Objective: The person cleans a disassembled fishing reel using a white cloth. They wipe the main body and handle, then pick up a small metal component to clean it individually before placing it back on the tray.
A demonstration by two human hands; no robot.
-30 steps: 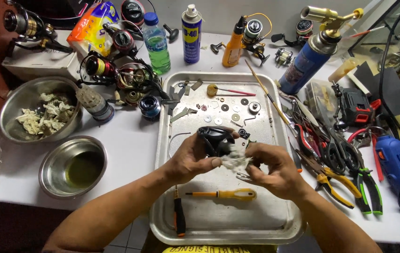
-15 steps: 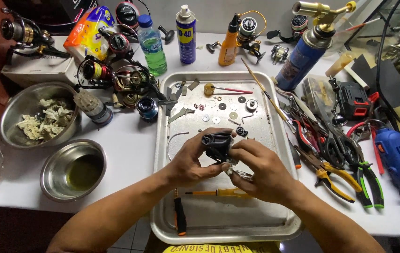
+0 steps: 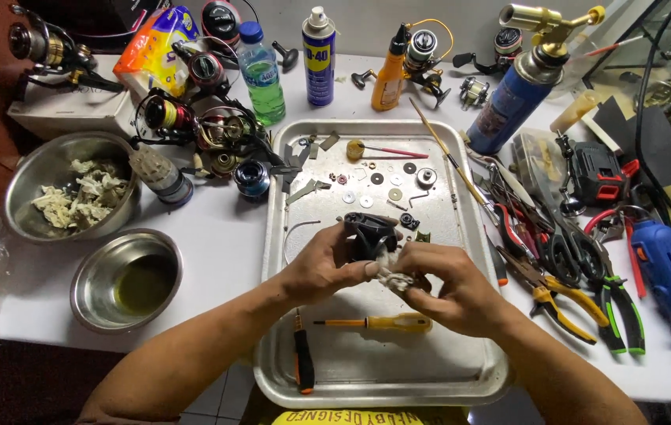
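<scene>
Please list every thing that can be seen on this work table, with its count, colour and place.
tray: 1, silver, centre
reel body: 1, black, held over tray
rag: 1, whitish, between both hands
screwdrivers: 2, one yellow, one black and orange, near end of tray
washers: many, silver, far end of tray
bowls: 2, steel, left; nearer one holds yellowish liquid, farther one rags
reels: several, black, far left
spray can: 1, blue, far centre
bottle: 1, green, beside can
torch: 1, blue, far right
pliers: several, mixed handles, right
rotary tool: 1, blue, right edge
left hand: 1, holds reel body
right hand: 1, fingers on rag
</scene>
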